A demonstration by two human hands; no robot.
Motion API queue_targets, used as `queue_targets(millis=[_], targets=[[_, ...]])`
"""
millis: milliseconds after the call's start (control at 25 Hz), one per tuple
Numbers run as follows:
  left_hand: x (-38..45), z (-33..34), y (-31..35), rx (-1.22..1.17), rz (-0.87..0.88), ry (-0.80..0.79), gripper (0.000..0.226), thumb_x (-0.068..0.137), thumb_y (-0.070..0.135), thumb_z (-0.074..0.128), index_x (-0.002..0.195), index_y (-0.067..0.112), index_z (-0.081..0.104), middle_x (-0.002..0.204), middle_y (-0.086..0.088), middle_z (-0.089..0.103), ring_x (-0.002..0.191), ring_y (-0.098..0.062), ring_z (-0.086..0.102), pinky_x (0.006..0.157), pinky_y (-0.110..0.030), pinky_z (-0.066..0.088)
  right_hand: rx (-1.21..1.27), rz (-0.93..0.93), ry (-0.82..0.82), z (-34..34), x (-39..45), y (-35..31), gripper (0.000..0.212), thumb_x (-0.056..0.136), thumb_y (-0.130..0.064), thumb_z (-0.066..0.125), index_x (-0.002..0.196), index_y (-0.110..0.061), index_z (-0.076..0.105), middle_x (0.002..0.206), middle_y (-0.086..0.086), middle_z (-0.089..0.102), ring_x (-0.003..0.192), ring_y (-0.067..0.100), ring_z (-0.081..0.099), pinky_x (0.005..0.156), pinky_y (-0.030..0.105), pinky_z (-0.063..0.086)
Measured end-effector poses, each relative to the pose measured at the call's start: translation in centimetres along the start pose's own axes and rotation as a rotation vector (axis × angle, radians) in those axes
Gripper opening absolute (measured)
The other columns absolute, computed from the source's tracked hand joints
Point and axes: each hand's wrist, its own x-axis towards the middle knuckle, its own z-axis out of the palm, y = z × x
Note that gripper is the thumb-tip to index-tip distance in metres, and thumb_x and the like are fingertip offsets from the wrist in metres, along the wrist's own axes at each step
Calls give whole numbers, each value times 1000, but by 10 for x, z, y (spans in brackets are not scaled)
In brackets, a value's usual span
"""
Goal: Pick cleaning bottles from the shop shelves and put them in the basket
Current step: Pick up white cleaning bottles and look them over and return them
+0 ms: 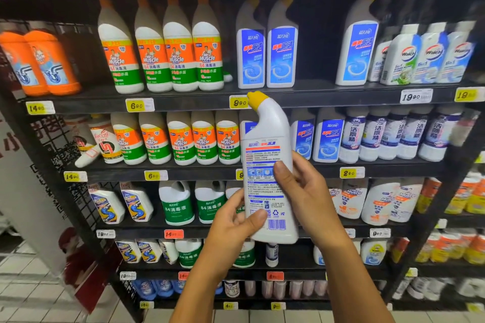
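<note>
1. Black shop shelves (301,98) packed with cleaning products fill the background, with yellow, white and red price tags (139,105) along their front edges.
2. Held up in front of the shelves, near the middle of the view, is a white toilet-cleaner bottle (267,165) with a bent neck and a yellow cap (256,99); its back label, with small print and a barcode, faces the camera.
3. The bottle stands nearly upright, its cap tilted up and to the left, level with the second shelf edge.
4. The right hand (304,194) grips the bottle's right side; its thumb lies across the label and its fingers curl round behind.
5. The left hand (233,228) holds the lower left part of the bottle, thumb pressed on the label near the barcode and fingers wrapped round the back edge.
6. Just behind the held bottle, on the same shelf, stand more bottles with blue labels (326,139), and two of the same kind (266,55) stand on the shelf above.
7. To the left of those are rows of white bottles with orange and green labels (162,57) on two shelves.
8. Orange drain-cleaner bottles (49,63) stand at the far left of the upper row.
9. White jugs with green labels (177,204) sit on the shelf behind the left hand.
10. White tiled floor (31,288) shows at the lower left, beside a blurred red shape.
11. No basket is in view.
</note>
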Motion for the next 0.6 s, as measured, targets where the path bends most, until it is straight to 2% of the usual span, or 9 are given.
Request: queue_targets(millis=[80, 160, 280, 360, 480, 600], targets=[[-1, -2, -2, -113, -35, -28, 47, 86, 24, 70, 131, 16, 59, 128, -11, 67, 116, -28, 65, 87, -32, 56, -62, -24, -7, 2, -1, -4, 42, 88, -38, 65, 126, -23, 60, 112, 1, 74, 97, 22, 74, 75, 33, 61], [-2, -4, -2, -235, -67, -60, 61, 76, 34, 82, 130, 15, 61, 130, -14, 65, 117, -28, 64, 88, -34, 56, -99, -36, -7, 2, -3, -7, 47, 83, -43, 67, 126, -26, 59, 112, -1, 72, 98, 21, 72, 80, 38, 61], [-2, -6, -5, -308, -88, -106, 70, 67, 41, 87, 128, 15, 64, 129, -14, 66, 115, -26, 65, 86, -35, 57, -70, -58, 0, 0, -5, -6, 43, 81, -41, 68, 121, -27, 59, 112, -6, 71, 100, 15, 71, 78, 31, 60], [-2, -4, -7, -317, -92, -118, 70, 67, 41, 87, 128, 14, 64, 127, -14, 67, 114, -25, 66, 84, -34, 57, -47, -56, 1, -1, -5, -4, 40, 82, -38, 67, 120, -27, 59, 110, -9, 71, 100, 11, 70, 76, 23, 57], [-1, -3, -6, -303, -84, -88, 70, 67, 42, 87, 126, 13, 65, 125, -15, 67, 111, -24, 67, 82, -31, 57, -23, -20, 27, -6, -4, -1, 36, 87, -40, 60, 121, -26, 61, 108, -10, 72, 101, 10, 70, 78, 20, 56], [0, -2, 3, -157, -52, 6, 50, 72, 38, 82, 117, 21, 69, 119, -11, 71, 106, -24, 70, 79, -26, 56, -20, 24, 53, -12, -1, 4, 33, 94, -41, 50, 117, -26, 67, 110, -4, 75, 103, 14, 71, 80, 23, 57]])
